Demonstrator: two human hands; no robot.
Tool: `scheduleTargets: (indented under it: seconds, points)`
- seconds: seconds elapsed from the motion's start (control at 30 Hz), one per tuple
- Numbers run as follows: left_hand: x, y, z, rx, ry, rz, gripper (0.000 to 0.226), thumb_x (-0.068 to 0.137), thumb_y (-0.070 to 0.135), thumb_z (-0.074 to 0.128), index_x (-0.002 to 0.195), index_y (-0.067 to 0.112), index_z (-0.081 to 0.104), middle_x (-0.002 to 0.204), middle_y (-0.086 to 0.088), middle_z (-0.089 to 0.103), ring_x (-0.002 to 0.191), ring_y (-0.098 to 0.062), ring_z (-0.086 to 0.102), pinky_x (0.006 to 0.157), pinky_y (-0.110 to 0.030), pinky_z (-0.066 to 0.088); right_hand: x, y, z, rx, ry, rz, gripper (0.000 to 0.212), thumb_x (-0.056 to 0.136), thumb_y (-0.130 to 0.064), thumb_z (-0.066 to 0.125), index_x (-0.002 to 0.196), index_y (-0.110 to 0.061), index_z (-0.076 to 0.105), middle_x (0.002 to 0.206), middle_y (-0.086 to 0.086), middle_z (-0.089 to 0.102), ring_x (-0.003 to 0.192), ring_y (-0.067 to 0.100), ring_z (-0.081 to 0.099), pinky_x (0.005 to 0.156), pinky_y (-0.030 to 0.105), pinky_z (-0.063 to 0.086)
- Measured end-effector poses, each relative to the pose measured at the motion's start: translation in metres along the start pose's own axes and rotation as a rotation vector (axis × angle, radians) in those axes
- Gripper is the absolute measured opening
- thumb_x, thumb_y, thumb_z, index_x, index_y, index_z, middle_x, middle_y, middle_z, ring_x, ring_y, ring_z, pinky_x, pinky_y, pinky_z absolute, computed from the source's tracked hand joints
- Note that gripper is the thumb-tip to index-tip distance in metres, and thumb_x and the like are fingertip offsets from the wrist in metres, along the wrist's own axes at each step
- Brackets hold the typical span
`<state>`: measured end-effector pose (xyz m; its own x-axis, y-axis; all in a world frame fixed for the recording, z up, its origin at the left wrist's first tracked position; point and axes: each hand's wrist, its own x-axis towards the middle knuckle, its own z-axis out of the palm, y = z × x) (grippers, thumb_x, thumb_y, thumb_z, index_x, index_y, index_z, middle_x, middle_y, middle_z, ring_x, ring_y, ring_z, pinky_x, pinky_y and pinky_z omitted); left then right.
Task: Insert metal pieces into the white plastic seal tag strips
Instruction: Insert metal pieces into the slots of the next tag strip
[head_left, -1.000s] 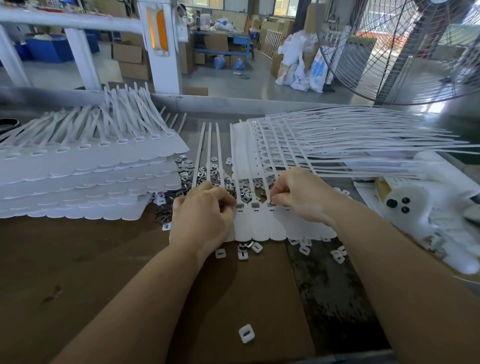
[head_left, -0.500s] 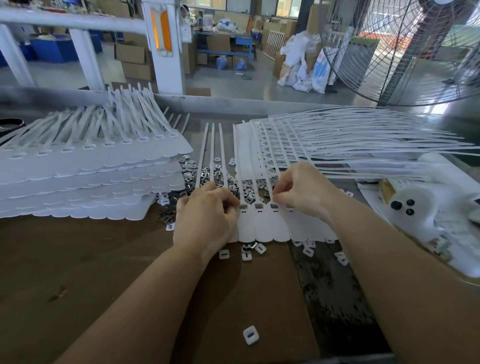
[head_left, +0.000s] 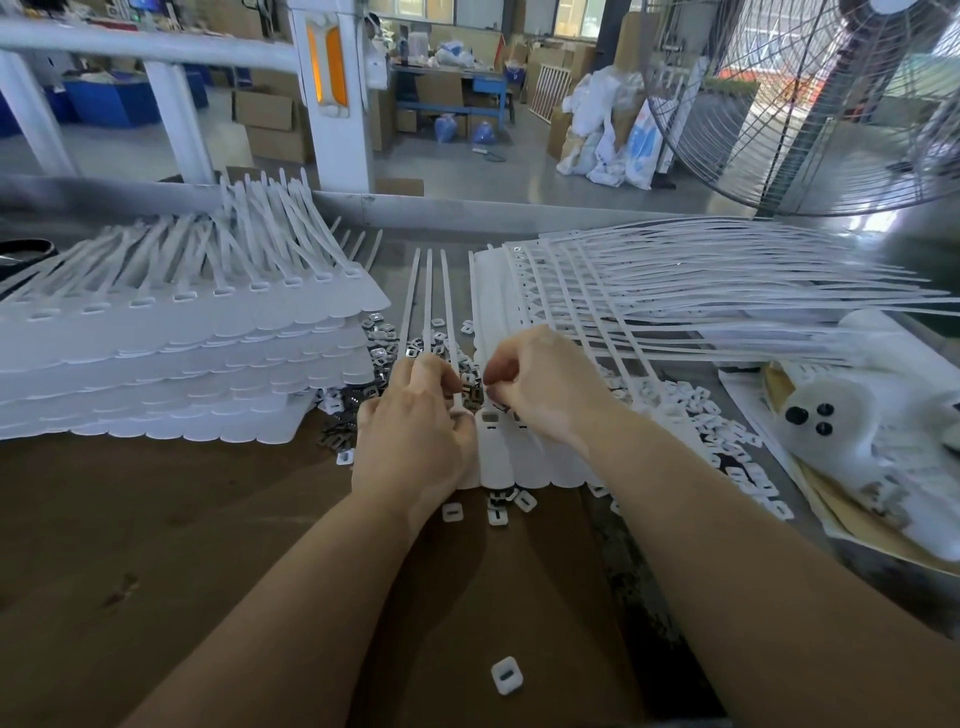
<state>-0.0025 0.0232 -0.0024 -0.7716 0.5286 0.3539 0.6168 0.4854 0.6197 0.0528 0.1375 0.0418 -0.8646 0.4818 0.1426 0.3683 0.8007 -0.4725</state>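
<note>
A sheet of joined white seal tag strips (head_left: 496, 457) lies flat in the middle of the brown table, its thin tails pointing away from me. My left hand (head_left: 415, 431) rests curled on the sheet's left end and grips the strips there. My right hand (head_left: 540, 384) hovers just above the tag heads with thumb and fingers pinched together, seemingly on a small metal piece that I cannot make out. Loose metal pieces (head_left: 384, 348) lie in a pile behind the sheet, between the strip tails.
A tall stack of tag sheets (head_left: 171, 364) fills the left side. More strips (head_left: 727, 301) fan out at the right, over white plastic caps (head_left: 727, 436) scattered along the table. A lone cap (head_left: 505, 674) lies near me. A large fan (head_left: 810, 104) stands at the back right.
My right hand has shifted left along the tag heads, toward my left hand. My left hand has stayed on the sheet's left end.
</note>
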Motion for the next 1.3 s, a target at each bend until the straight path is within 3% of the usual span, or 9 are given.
scheduleTargets:
  seconds: [0.13, 0.37, 0.73, 0.83, 0.97, 1.1, 1.2, 1.3]
  points:
    - [0.001, 0.000, 0.001, 0.001, -0.013, -0.006, 0.018, 0.085, 0.022, 0.057, 0.091, 0.028, 0.041, 0.095, 0.009, 0.042, 0.084, -0.010, 0.045, 0.096, -0.034, 0.029, 0.008, -0.005, 0.011, -0.103, 0.005, 0.031, 0.013, 0.083, -0.019, 0.066, 0.095, -0.018, 0.070, 0.097, 0.001, 0.067, 0.093, 0.018, 0.061, 0.084, 0.035, 0.052]
    - [0.002, -0.001, 0.001, 0.022, -0.034, -0.005, 0.018, 0.086, 0.024, 0.057, 0.092, 0.029, 0.041, 0.097, 0.010, 0.042, 0.088, -0.010, 0.045, 0.095, -0.032, 0.027, 0.015, -0.011, 0.019, -0.152, 0.024, 0.092, 0.016, 0.083, -0.014, 0.063, 0.098, -0.016, 0.067, 0.091, 0.002, 0.067, 0.088, 0.021, 0.062, 0.080, 0.033, 0.052]
    - [0.001, -0.002, 0.001, 0.028, -0.018, 0.006, 0.017, 0.085, 0.023, 0.057, 0.091, 0.029, 0.042, 0.095, 0.010, 0.041, 0.083, -0.009, 0.043, 0.091, -0.030, 0.024, 0.006, -0.001, 0.011, 0.143, 0.069, 0.028, 0.015, 0.088, -0.004, 0.059, 0.094, -0.013, 0.069, 0.096, 0.005, 0.070, 0.091, 0.019, 0.064, 0.087, 0.037, 0.051]
    - [0.001, -0.003, 0.001, 0.024, -0.018, 0.006, 0.018, 0.085, 0.023, 0.057, 0.090, 0.030, 0.041, 0.094, 0.011, 0.041, 0.083, -0.009, 0.043, 0.091, -0.030, 0.024, 0.004, 0.005, 0.007, 0.197, 0.069, 0.036, 0.017, 0.087, -0.005, 0.061, 0.100, -0.012, 0.071, 0.099, 0.004, 0.071, 0.092, 0.015, 0.064, 0.088, 0.027, 0.049]
    - [0.001, -0.002, 0.001, 0.024, -0.025, 0.004, 0.018, 0.085, 0.023, 0.057, 0.090, 0.031, 0.041, 0.095, 0.011, 0.041, 0.085, -0.009, 0.046, 0.093, -0.031, 0.025, -0.001, 0.014, 0.000, 0.246, 0.083, 0.055, 0.009, 0.089, -0.009, 0.061, 0.092, -0.013, 0.068, 0.090, 0.002, 0.069, 0.074, 0.007, 0.061, 0.068, 0.012, 0.047]
    - [0.001, -0.002, 0.000, 0.022, -0.042, -0.003, 0.018, 0.086, 0.024, 0.057, 0.091, 0.032, 0.042, 0.097, 0.011, 0.043, 0.089, -0.009, 0.048, 0.097, -0.033, 0.026, -0.007, 0.024, -0.007, 0.293, 0.123, 0.082, 0.010, 0.091, -0.008, 0.055, 0.086, -0.015, 0.060, 0.080, 0.004, 0.068, 0.072, 0.014, 0.065, 0.072, 0.029, 0.054]
    - [0.001, 0.000, -0.001, 0.022, -0.049, -0.004, 0.018, 0.087, 0.024, 0.057, 0.092, 0.032, 0.042, 0.098, 0.010, 0.044, 0.090, -0.009, 0.049, 0.098, -0.033, 0.027, -0.013, 0.028, -0.011, 0.314, 0.135, 0.079, 0.013, 0.087, -0.007, 0.062, 0.083, -0.019, 0.066, 0.078, 0.002, 0.069, 0.068, 0.009, 0.066, 0.063, 0.018, 0.052]
    - [0.001, 0.000, -0.001, 0.023, -0.054, -0.007, 0.017, 0.087, 0.024, 0.057, 0.093, 0.032, 0.043, 0.099, 0.010, 0.044, 0.091, -0.009, 0.050, 0.099, -0.033, 0.027, -0.019, 0.030, -0.014, 0.361, 0.123, 0.093, 0.008, 0.081, -0.009, 0.070, 0.083, -0.017, 0.073, 0.081, 0.000, 0.071, 0.072, 0.008, 0.067, 0.072, 0.022, 0.055]
